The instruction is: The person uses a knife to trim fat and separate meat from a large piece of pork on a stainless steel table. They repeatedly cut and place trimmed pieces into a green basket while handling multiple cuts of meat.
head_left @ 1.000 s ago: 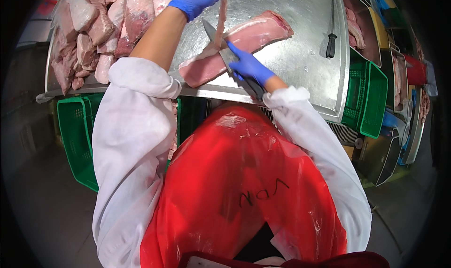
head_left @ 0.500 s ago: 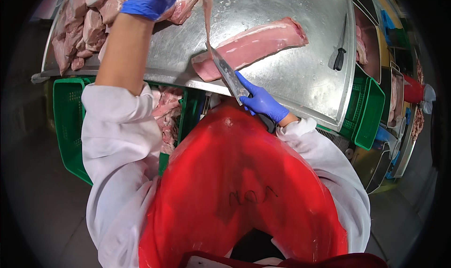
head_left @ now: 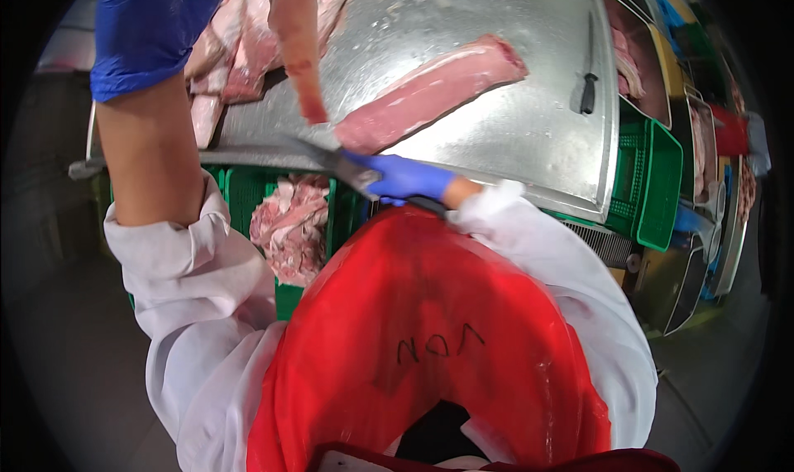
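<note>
My left hand, in a blue glove, is raised at the upper left, its fingers cut off by the top edge. A strip of pale pink meat hangs down from above beside it, its lower end dangling over the steel table. My right hand, also gloved, is closed on a knife; the blade points left over the table's near edge and is blurred. Just beyond that hand, a long trimmed piece of meat lies slantwise on the table.
More meat pieces are piled at the table's left. A second knife lies at the right of the steel table. Below the near edge, a green crate holds trimmings; another green crate stands at right.
My left hand has risen and moved left, lifting the strip away from the long piece of meat. My right hand has shifted left, and its knife is apart from the strip.
</note>
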A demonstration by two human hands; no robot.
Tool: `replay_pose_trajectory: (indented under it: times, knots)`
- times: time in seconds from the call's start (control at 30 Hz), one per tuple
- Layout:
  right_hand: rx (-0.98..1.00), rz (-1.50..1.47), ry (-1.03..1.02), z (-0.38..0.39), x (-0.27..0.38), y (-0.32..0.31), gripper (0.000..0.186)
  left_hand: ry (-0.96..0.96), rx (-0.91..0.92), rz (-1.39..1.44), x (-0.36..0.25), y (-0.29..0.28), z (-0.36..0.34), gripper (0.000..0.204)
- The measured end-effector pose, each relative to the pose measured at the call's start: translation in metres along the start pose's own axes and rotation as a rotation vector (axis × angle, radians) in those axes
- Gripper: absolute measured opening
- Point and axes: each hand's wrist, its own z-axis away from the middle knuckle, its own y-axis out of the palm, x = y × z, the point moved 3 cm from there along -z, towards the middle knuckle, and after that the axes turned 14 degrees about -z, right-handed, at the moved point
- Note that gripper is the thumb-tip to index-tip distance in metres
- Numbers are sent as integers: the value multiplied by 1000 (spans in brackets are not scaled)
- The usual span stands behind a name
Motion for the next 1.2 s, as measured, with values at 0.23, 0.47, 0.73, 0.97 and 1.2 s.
replay_pose_trajectory:
  times: [0.23,0.47,0.73,0.97,1.2]
  knots:
    - [-143,-12,-283,18,31,-37,75,218,489,-56,-56,191,-58,23]
    - [-540,-143,-389,134,-5,-170,74,329,804,-384,3,426,-76,34]
    - [-793,352,-409,149,15,-290,74,-35,270,-861,278,208,32,53]
    - [-790,403,80,107,45,-337,78,-449,210,-1330,356,66,165,77]
    - [-756,21,198,164,44,-265,76,-368,142,-1284,351,76,163,70]
